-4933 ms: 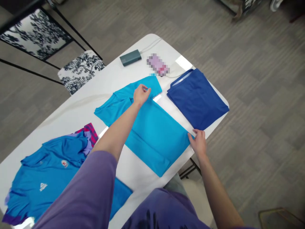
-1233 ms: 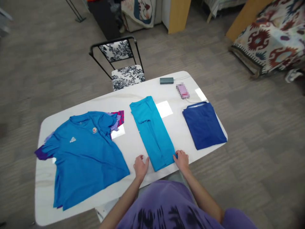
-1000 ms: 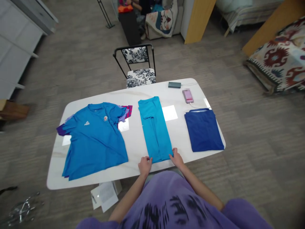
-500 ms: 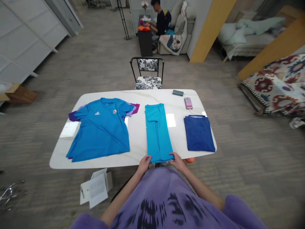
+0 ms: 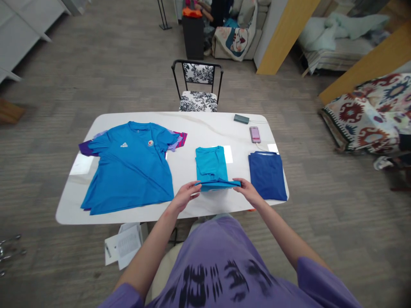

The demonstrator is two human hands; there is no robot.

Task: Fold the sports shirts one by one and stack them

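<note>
A turquoise T-shirt (image 5: 211,160), folded into a narrow strip, lies on the white table (image 5: 184,171) in front of me. Its near end is lifted and doubled back toward the collar. My left hand (image 5: 186,194) pinches the left corner of that raised edge, and my right hand (image 5: 247,190) grips the right corner. To the left, a blue T-shirt (image 5: 131,171) with a white logo is spread flat over purple and pink shirts (image 5: 181,139). On the right sits a folded dark blue garment (image 5: 267,175).
A phone (image 5: 255,134) and a dark slim box (image 5: 241,119) lie at the table's far right, with a cable. A patterned chair (image 5: 199,100) stands behind the table. Papers (image 5: 125,246) are below the near left edge. Farther back, a person (image 5: 216,13) sits by a dark cabinet.
Both hands have lifted the near hem of the turquoise T-shirt and carried it away from me, shortening the strip. The view has tilted down a little.
</note>
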